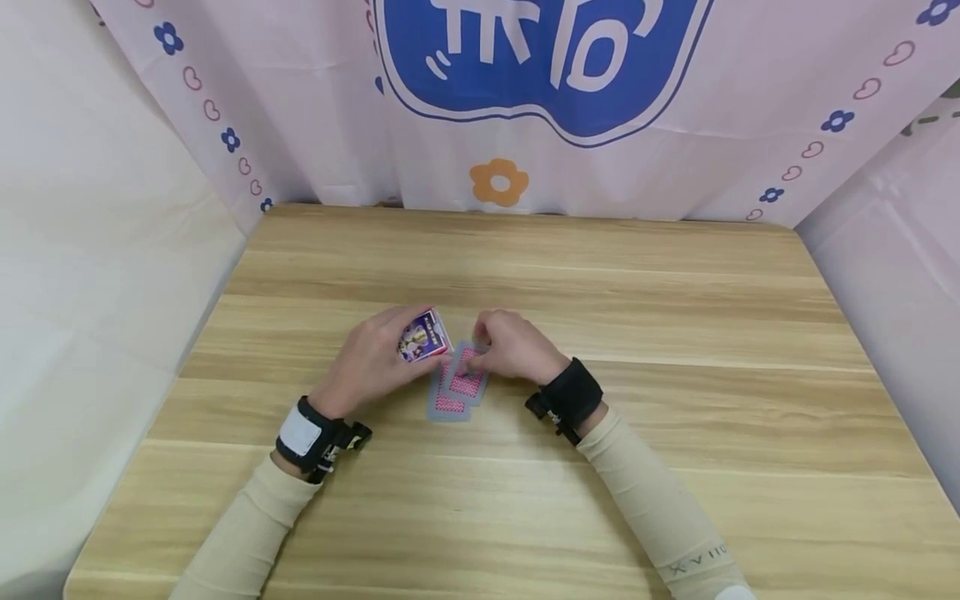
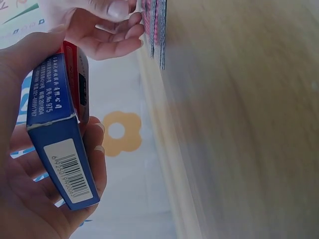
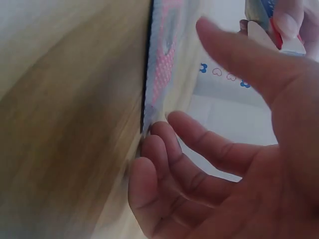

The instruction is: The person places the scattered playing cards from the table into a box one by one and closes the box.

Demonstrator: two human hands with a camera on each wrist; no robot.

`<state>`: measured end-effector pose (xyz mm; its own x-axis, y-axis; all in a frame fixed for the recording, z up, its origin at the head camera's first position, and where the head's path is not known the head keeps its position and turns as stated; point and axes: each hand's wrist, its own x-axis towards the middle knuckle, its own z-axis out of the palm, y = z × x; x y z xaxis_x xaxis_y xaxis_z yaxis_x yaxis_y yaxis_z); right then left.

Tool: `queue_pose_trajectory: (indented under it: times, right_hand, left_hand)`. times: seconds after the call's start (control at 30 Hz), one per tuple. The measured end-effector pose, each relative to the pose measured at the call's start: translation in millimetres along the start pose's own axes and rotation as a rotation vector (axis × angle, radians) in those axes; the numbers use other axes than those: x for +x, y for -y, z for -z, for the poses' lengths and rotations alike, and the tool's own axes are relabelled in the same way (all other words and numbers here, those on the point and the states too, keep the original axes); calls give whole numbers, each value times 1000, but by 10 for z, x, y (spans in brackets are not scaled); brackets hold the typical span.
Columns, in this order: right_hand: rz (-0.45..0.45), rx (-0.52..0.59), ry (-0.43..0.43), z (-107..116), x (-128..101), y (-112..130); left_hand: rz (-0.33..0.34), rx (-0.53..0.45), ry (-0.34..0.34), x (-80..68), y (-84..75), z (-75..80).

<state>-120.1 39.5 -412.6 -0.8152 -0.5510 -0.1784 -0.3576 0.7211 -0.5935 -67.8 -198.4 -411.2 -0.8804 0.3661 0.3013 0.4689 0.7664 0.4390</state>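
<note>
My left hand grips a playing-card box between thumb and fingers, above the table. In the left wrist view the box shows blue sides, a red end and a white barcode label. To its right lie two overlapping piles of playing cards, with red patterned backs and pale grey borders, one turned at an angle over the other. My right hand is at the far side of the cards. Its bent fingers sit near the pile's edge in the right wrist view, with the thumb standing apart from them.
The cards lie on a wooden table, mid-way across it. Behind its far edge hangs a white cloth with a blue emblem and an orange flower. Pale fabric walls stand at both sides. Each wrist wears a black camera strap.
</note>
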Motion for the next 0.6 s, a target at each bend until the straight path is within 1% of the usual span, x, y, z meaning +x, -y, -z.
queue_pose_trajectory:
  times: [0.23, 0.33, 0.43, 0.53, 0.6]
  right_hand:
    - [-34, -90, 23, -35, -4, 22]
    - [-39, -102, 28, -48, -3, 10]
    - [-41, -64, 37, -41, 4, -12]
    - [-41, 24, 63, -17, 5, -36]
    - [-36, 64, 76, 1, 5, -45]
  left_hand:
    - [0, 0, 2, 6, 13, -4]
    - [-1, -4, 1, 8, 4, -1]
    - [4, -10, 4, 7, 1, 0]
    - [12, -15, 10, 2, 1, -2]
    - [12, -16, 12, 2, 0, -2]
